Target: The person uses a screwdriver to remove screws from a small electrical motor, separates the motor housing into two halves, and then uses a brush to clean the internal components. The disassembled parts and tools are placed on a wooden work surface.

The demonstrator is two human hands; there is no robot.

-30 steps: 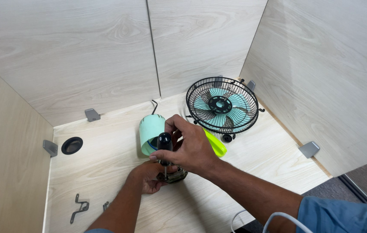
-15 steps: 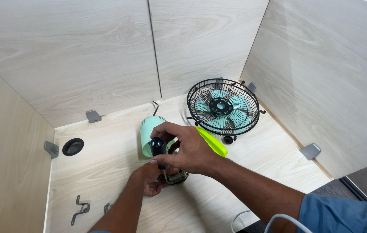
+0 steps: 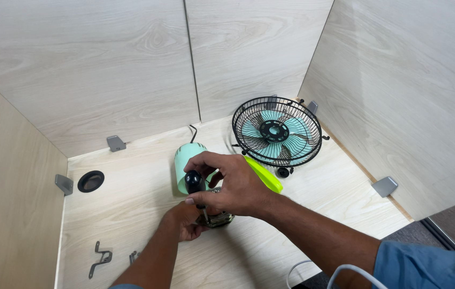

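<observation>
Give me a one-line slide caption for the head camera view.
Right hand grips a black-handled screwdriver over a small metal part steadied by the left hand, beside a mint fan motor housing.

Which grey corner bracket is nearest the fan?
The bracket at the back right, just behind the fan guard's rim. The other three brackets stand well clear of it.

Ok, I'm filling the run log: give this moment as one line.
right hand: grips black-handled screwdriver | left hand: steadies metal part | mint motor housing behind | caged fan right
</observation>
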